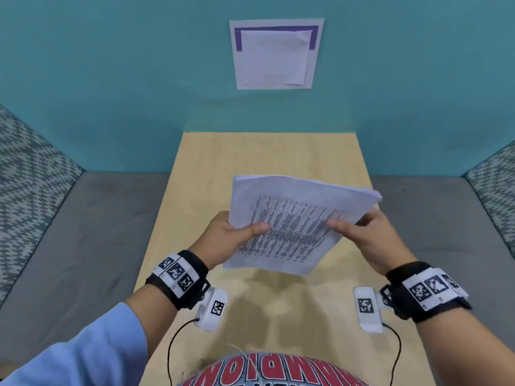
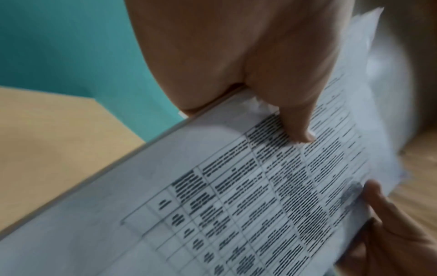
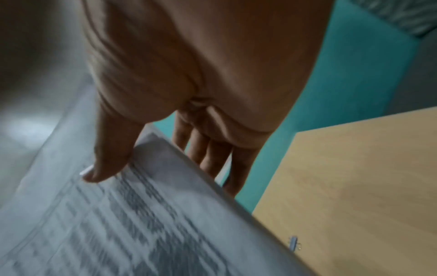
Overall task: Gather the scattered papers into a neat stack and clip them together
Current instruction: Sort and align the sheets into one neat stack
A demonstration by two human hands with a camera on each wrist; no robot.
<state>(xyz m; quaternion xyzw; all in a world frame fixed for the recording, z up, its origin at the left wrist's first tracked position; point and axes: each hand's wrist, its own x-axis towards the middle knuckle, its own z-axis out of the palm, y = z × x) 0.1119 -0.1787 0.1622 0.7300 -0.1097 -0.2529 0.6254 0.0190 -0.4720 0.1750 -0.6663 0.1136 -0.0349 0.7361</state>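
A stack of printed papers (image 1: 292, 221) with a table of text on top hangs tilted above the wooden table (image 1: 211, 168). My left hand (image 1: 234, 235) pinches its left edge, thumb on top and fingers beneath. On the opposite edge my right hand (image 1: 362, 232) holds it the same way. The left wrist view shows the thumb (image 2: 290, 119) pressed on the papers (image 2: 236, 205). In the right wrist view the thumb (image 3: 108, 160) lies on the papers (image 3: 141, 214) and the fingers (image 3: 212, 158) run under the stack. A small binder clip (image 3: 294, 242) lies on the table (image 3: 366, 177), hidden in the head view.
The narrow table stands against a teal wall (image 1: 111, 79) with a white sheet (image 1: 276, 54) pinned on it. Grey cushioned seats (image 1: 92, 232) flank the table on both sides. Cables (image 1: 172, 349) run from the wrist cameras near the front edge.
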